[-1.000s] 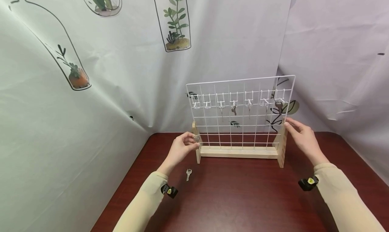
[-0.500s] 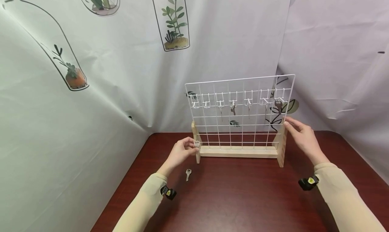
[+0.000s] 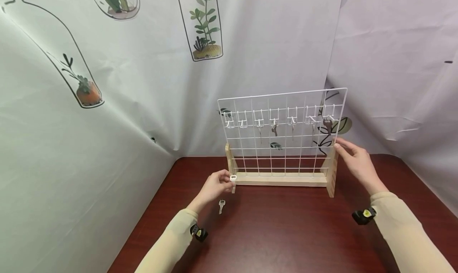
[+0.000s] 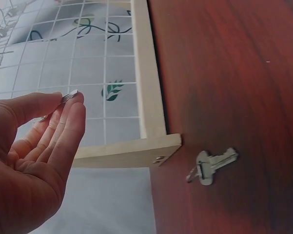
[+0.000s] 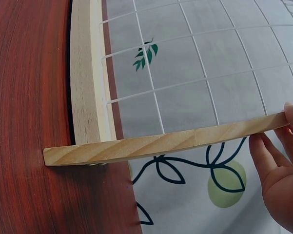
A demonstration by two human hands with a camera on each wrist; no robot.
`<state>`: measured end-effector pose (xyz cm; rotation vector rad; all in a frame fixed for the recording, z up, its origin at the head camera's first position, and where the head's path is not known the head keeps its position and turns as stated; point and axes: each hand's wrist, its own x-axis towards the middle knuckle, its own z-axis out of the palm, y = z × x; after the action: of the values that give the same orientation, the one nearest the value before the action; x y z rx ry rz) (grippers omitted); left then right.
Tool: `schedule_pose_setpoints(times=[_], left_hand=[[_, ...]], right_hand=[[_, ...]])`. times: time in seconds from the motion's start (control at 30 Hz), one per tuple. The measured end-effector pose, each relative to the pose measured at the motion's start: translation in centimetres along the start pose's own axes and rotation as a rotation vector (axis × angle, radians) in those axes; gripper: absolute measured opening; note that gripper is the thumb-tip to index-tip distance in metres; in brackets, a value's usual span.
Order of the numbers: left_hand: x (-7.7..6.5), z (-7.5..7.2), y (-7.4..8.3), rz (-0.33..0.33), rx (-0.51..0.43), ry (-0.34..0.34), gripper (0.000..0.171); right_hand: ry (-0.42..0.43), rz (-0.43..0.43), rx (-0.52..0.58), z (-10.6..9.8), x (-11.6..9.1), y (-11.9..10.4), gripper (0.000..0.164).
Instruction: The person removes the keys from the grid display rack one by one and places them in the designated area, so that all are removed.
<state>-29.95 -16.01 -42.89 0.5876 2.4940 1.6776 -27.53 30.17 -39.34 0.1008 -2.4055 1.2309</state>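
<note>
Just left of centre in the head view, the left hand (image 3: 214,186) is pinching a silver key (image 3: 233,179) between thumb and fingertips; the left wooden post (image 3: 229,158) is standing directly behind it. Toward the right, the right hand (image 3: 358,163) is gripping the upper end of the right wooden post (image 3: 332,173). Between the posts a white wire grid (image 3: 286,137) is rising above a pale crossbar (image 3: 280,180), and hanging keys (image 3: 274,129) are dangling from white hooks (image 3: 242,124) at its middle and right. A loose key (image 3: 222,206) is lying on the reddish table (image 3: 279,233), below the left hand. Across the upper frame, a plant-printed backdrop (image 3: 143,66) is showing through the mesh.
</note>
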Motion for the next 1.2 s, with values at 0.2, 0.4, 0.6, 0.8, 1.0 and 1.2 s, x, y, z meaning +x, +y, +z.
schedule_pose_setpoints(times=[0.2, 0.4, 0.6, 0.8, 1.0, 1.2], left_hand=[[-0.9, 0.3, 0.1, -0.025, -0.016, -0.028, 0.016], [-0.8, 0.6, -1.7, -0.061, 0.005, -0.041, 0.015], [-1.2, 0.8, -2.4, -0.041, 0.062, -0.059, 0.014], [-1.4, 1.2, -3.2, -0.060, 0.071, -0.085, 0.012], [-1.5, 1.6, -3.8, -0.051, 0.107, -0.131, 0.010], [-2.0, 1.9, -4.1, -0.067, 0.182, -0.148, 0.007]], right_hand=[[-0.007, 0.005, -0.005, 0.0, 0.0, 0.1, 0.053], [-0.007, 0.005, -0.003, 0.0, 0.1, 0.2, 0.054], [-0.009, 0.011, -0.002, 0.0, 0.0, 0.1, 0.055], [-0.006, 0.013, -0.007, 0.0, 0.1, 0.1, 0.055], [-0.006, 0.016, -0.007, -0.2, 0.1, 0.1, 0.055], [-0.010, 0.013, -0.001, -0.1, -0.1, 0.1, 0.056]])
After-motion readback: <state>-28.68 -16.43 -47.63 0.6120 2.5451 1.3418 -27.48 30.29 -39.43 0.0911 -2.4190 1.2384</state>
